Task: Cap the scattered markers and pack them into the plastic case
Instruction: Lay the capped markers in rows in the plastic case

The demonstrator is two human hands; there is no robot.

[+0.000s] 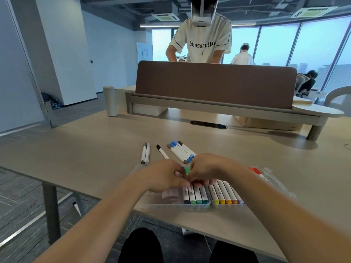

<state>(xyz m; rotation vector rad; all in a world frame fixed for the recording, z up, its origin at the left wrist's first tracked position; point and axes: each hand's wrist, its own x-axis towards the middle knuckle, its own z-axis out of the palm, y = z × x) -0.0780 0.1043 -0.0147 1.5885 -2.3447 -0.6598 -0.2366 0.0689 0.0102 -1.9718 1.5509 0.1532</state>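
Note:
A clear plastic case lies at the table's near edge, holding white markers with coloured caps in rows. My left hand and my right hand meet over the case's far end, fingers curled around a green-tipped marker between them. How each hand grips it is mostly hidden. Loose markers lie beyond: two grey ones, a black-capped one, and a blue and brown bunch. Red and orange markers show at the case's right.
The wooden table carries a brown divider panel on a raised shelf at the back, a white cylinder at the back left, and a cable slot. A person stands behind the divider.

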